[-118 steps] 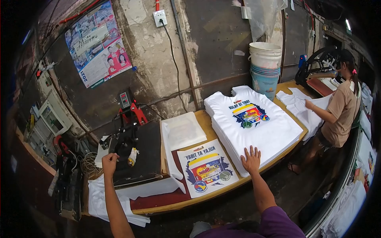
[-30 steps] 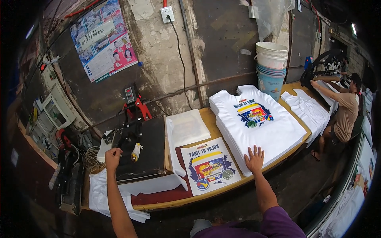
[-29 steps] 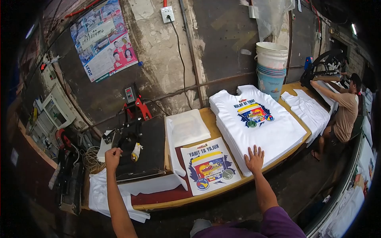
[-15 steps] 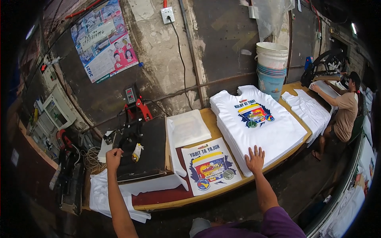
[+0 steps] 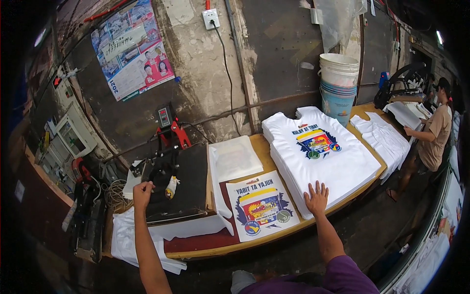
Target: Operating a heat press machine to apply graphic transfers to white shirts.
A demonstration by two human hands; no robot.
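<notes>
My left hand (image 5: 143,192) is closed in a fist at the front of the black heat press (image 5: 183,181), around the part of its handle that it hides. A handle end wrapped in white and yellow (image 5: 172,187) shows just right of the fist. The press is lowered, and white cloth (image 5: 196,227) hangs out from under it. My right hand (image 5: 317,198) lies flat, fingers spread, on the near edge of a tall stack of white shirts (image 5: 338,169). The top shirt bears a colourful print. Between my hands lies a transfer sheet (image 5: 263,206) with a mirrored design.
A pile of pale sheets (image 5: 236,158) lies behind the transfer sheet. Nested buckets (image 5: 338,85) stand behind the shirts, with more white shirts (image 5: 381,132) to their right. At the far right a co-worker (image 5: 433,134) holds a sheet. A power cord (image 5: 227,73) hangs down the wall.
The co-worker at the far right has stood more upright and shifted right, lifting the sheet's near edge. My two hands have kept their places; the view has shifted slightly.
</notes>
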